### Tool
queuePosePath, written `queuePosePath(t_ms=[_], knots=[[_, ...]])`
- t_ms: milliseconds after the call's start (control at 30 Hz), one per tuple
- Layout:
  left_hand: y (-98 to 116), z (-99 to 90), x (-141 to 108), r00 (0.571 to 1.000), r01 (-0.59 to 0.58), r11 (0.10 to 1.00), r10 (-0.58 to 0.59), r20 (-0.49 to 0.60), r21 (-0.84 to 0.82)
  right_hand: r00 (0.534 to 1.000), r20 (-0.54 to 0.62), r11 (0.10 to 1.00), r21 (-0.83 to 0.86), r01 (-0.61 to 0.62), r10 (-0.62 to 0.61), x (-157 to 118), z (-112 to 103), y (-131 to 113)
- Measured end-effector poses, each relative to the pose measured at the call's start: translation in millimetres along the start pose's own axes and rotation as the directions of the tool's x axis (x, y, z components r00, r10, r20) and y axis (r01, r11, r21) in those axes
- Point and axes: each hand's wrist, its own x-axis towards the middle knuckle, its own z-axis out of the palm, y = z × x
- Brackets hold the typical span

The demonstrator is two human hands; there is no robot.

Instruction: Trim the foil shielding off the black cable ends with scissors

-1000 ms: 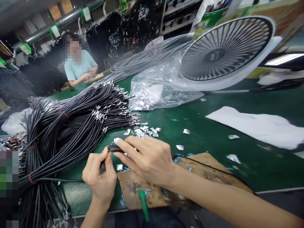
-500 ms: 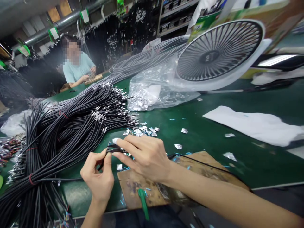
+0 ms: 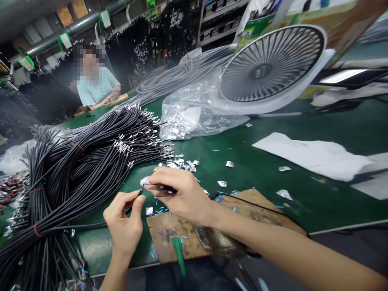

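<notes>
Behind the green table (image 3: 254,171) stand open shelves (image 3: 220,14).

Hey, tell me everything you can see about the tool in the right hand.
The tool is small, slim and dark, metal by its look, with a narrow nose pointing toward the left hand. It lies sideways in the right hand, above the green table. The hand hides its handles; whether its blades are open is unclear.

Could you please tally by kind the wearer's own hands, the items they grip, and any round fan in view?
Hands (left hand, right hand): 2
Black cable, held in the left hand: 1
Hand cutter, held in the right hand: 1
Round fan: 1
Total: 5
</notes>
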Motion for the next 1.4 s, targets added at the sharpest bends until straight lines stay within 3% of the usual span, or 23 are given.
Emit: queuePosePath(t_ms=[100, 200, 300, 367, 433, 500, 533, 633, 700, 900, 1067, 1233, 1400], knots=[[2.1, -1.8, 3.6, 0.998, 0.062, 0.998, -0.062, 0.028, 0.015, 0.999, 0.030, 1.000, -0.007, -0.020, 0.020, -0.6, 0.7, 0.5], [1.4, -4.0, 4.3, 0.991, 0.110, 0.994, -0.109, 0.071, -0.006, 0.972, 0.096, 0.970, 0.098, -0.221, 0.212, 2.6, 0.9, -0.3], [-1.9, -5.2, 1.6, 1.000, 0.018, 1.000, -0.018, -0.008, -0.007, 0.873, 0.269, 0.832, 0.285, -0.476, 0.407, 7.2, 0.7, 0.4], [-2.7, -5.0, 0.4, 0.995, -0.079, 0.994, 0.084, -0.061, 0.079, 0.818, 0.358, 0.748, 0.348, -0.565, 0.451, 8.8, 0.8, 1.4], [-0.5, -4.4, 1.1, 0.977, -0.176, 0.962, 0.196, -0.080, 0.208, 0.791, 0.369, 0.723, 0.336, -0.604, 0.489, 8.4, 0.9, 1.5], [4.1, -3.4, 3.4, 0.950, -0.262, 0.901, 0.304, -0.072, 0.346, 0.804, 0.309, 0.762, 0.275, -0.586, 0.507, 5.9, 1.1, -0.1], [6.8, -2.8, 4.7, 0.934, -0.294, 0.863, 0.351, -0.067, 0.412, 0.840, 0.247, 0.814, 0.226, -0.535, 0.483, 4.1, 1.2, -1.4], [14.9, -0.9, 7.7, 0.898, -0.342, 0.762, 0.437, -0.047, 0.550, 0.974, 0.090, 0.977, 0.036, -0.211, 0.207, -1.8, 0.8, -5.7], [19.2, -0.6, 8.6, 0.894, -0.344, 0.744, 0.446, -0.041, 0.572, 0.995, 0.079, 0.998, -0.022, -0.059, 0.060, -3.9, 0.1, -7.5], [19.1, -12.8, 9.1, 0.956, -0.212, 0.857, 0.282, -0.083, 0.470, 0.949, 0.109, 0.954, 0.018, -0.301, 0.297, 2.7, -2.4, -9.8], [11.8, -18.9, 7.0, 0.976, -0.182, 0.888, 0.214, -0.029, 0.422, 0.942, 0.204, 0.959, 0.040, -0.281, 0.268, 5.7, -2.2, -12.1], [15.0, -7.5, 4.2, 0.970, -0.157, 0.916, 0.213, -0.117, 0.368, 0.935, 0.234, 0.952, 0.092, -0.293, 0.266, 6.4, -2.7, -11.4], [15.6, -6.0, 4.1, 0.971, -0.143, 0.916, 0.204, -0.127, 0.375, 0.930, 0.236, 0.947, 0.087, -0.309, 0.282, 6.9, -3.4, -11.6]])
